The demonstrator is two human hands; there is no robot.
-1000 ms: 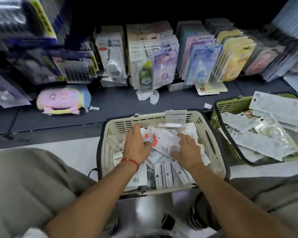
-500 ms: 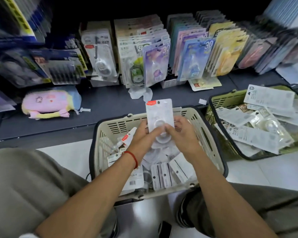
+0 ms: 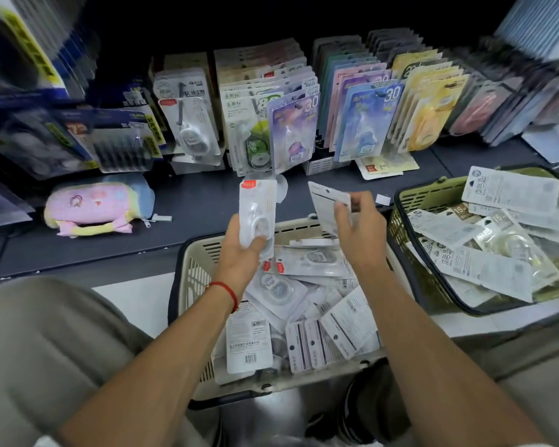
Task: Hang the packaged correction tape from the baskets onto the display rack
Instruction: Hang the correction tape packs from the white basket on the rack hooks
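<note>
Left hand (image 3: 239,250) curled round a white correction tape pack (image 3: 257,214), held upright above the far rim of the beige basket (image 3: 194,269), red label at the top, red string bracelet (image 3: 226,290) on the wrist. Right hand (image 3: 362,233) pinching a second pack (image 3: 326,204), tilted, back side showing, also raised over the beige basket and apart from the first. Two packs lifted, one per hand. Beneath both hands, inside the beige basket, a loose heap of packaged correction tape (image 3: 297,304), too jumbled to count. Right of the beige basket, just beside it, a green basket (image 3: 407,221) with more white packs piled in it. Two baskets in all. Beyond the beige basket, a dark shelf (image 3: 191,201) and the display rack (image 3: 304,117) with rows of hanging packs: white, green, purple, blue, yellow, pink. Left of the beige basket on the shelf, a pink plush pouch (image 3: 91,208). Near side of the beige basket flanked by grey-trousered knees (image 3: 46,343).
</note>
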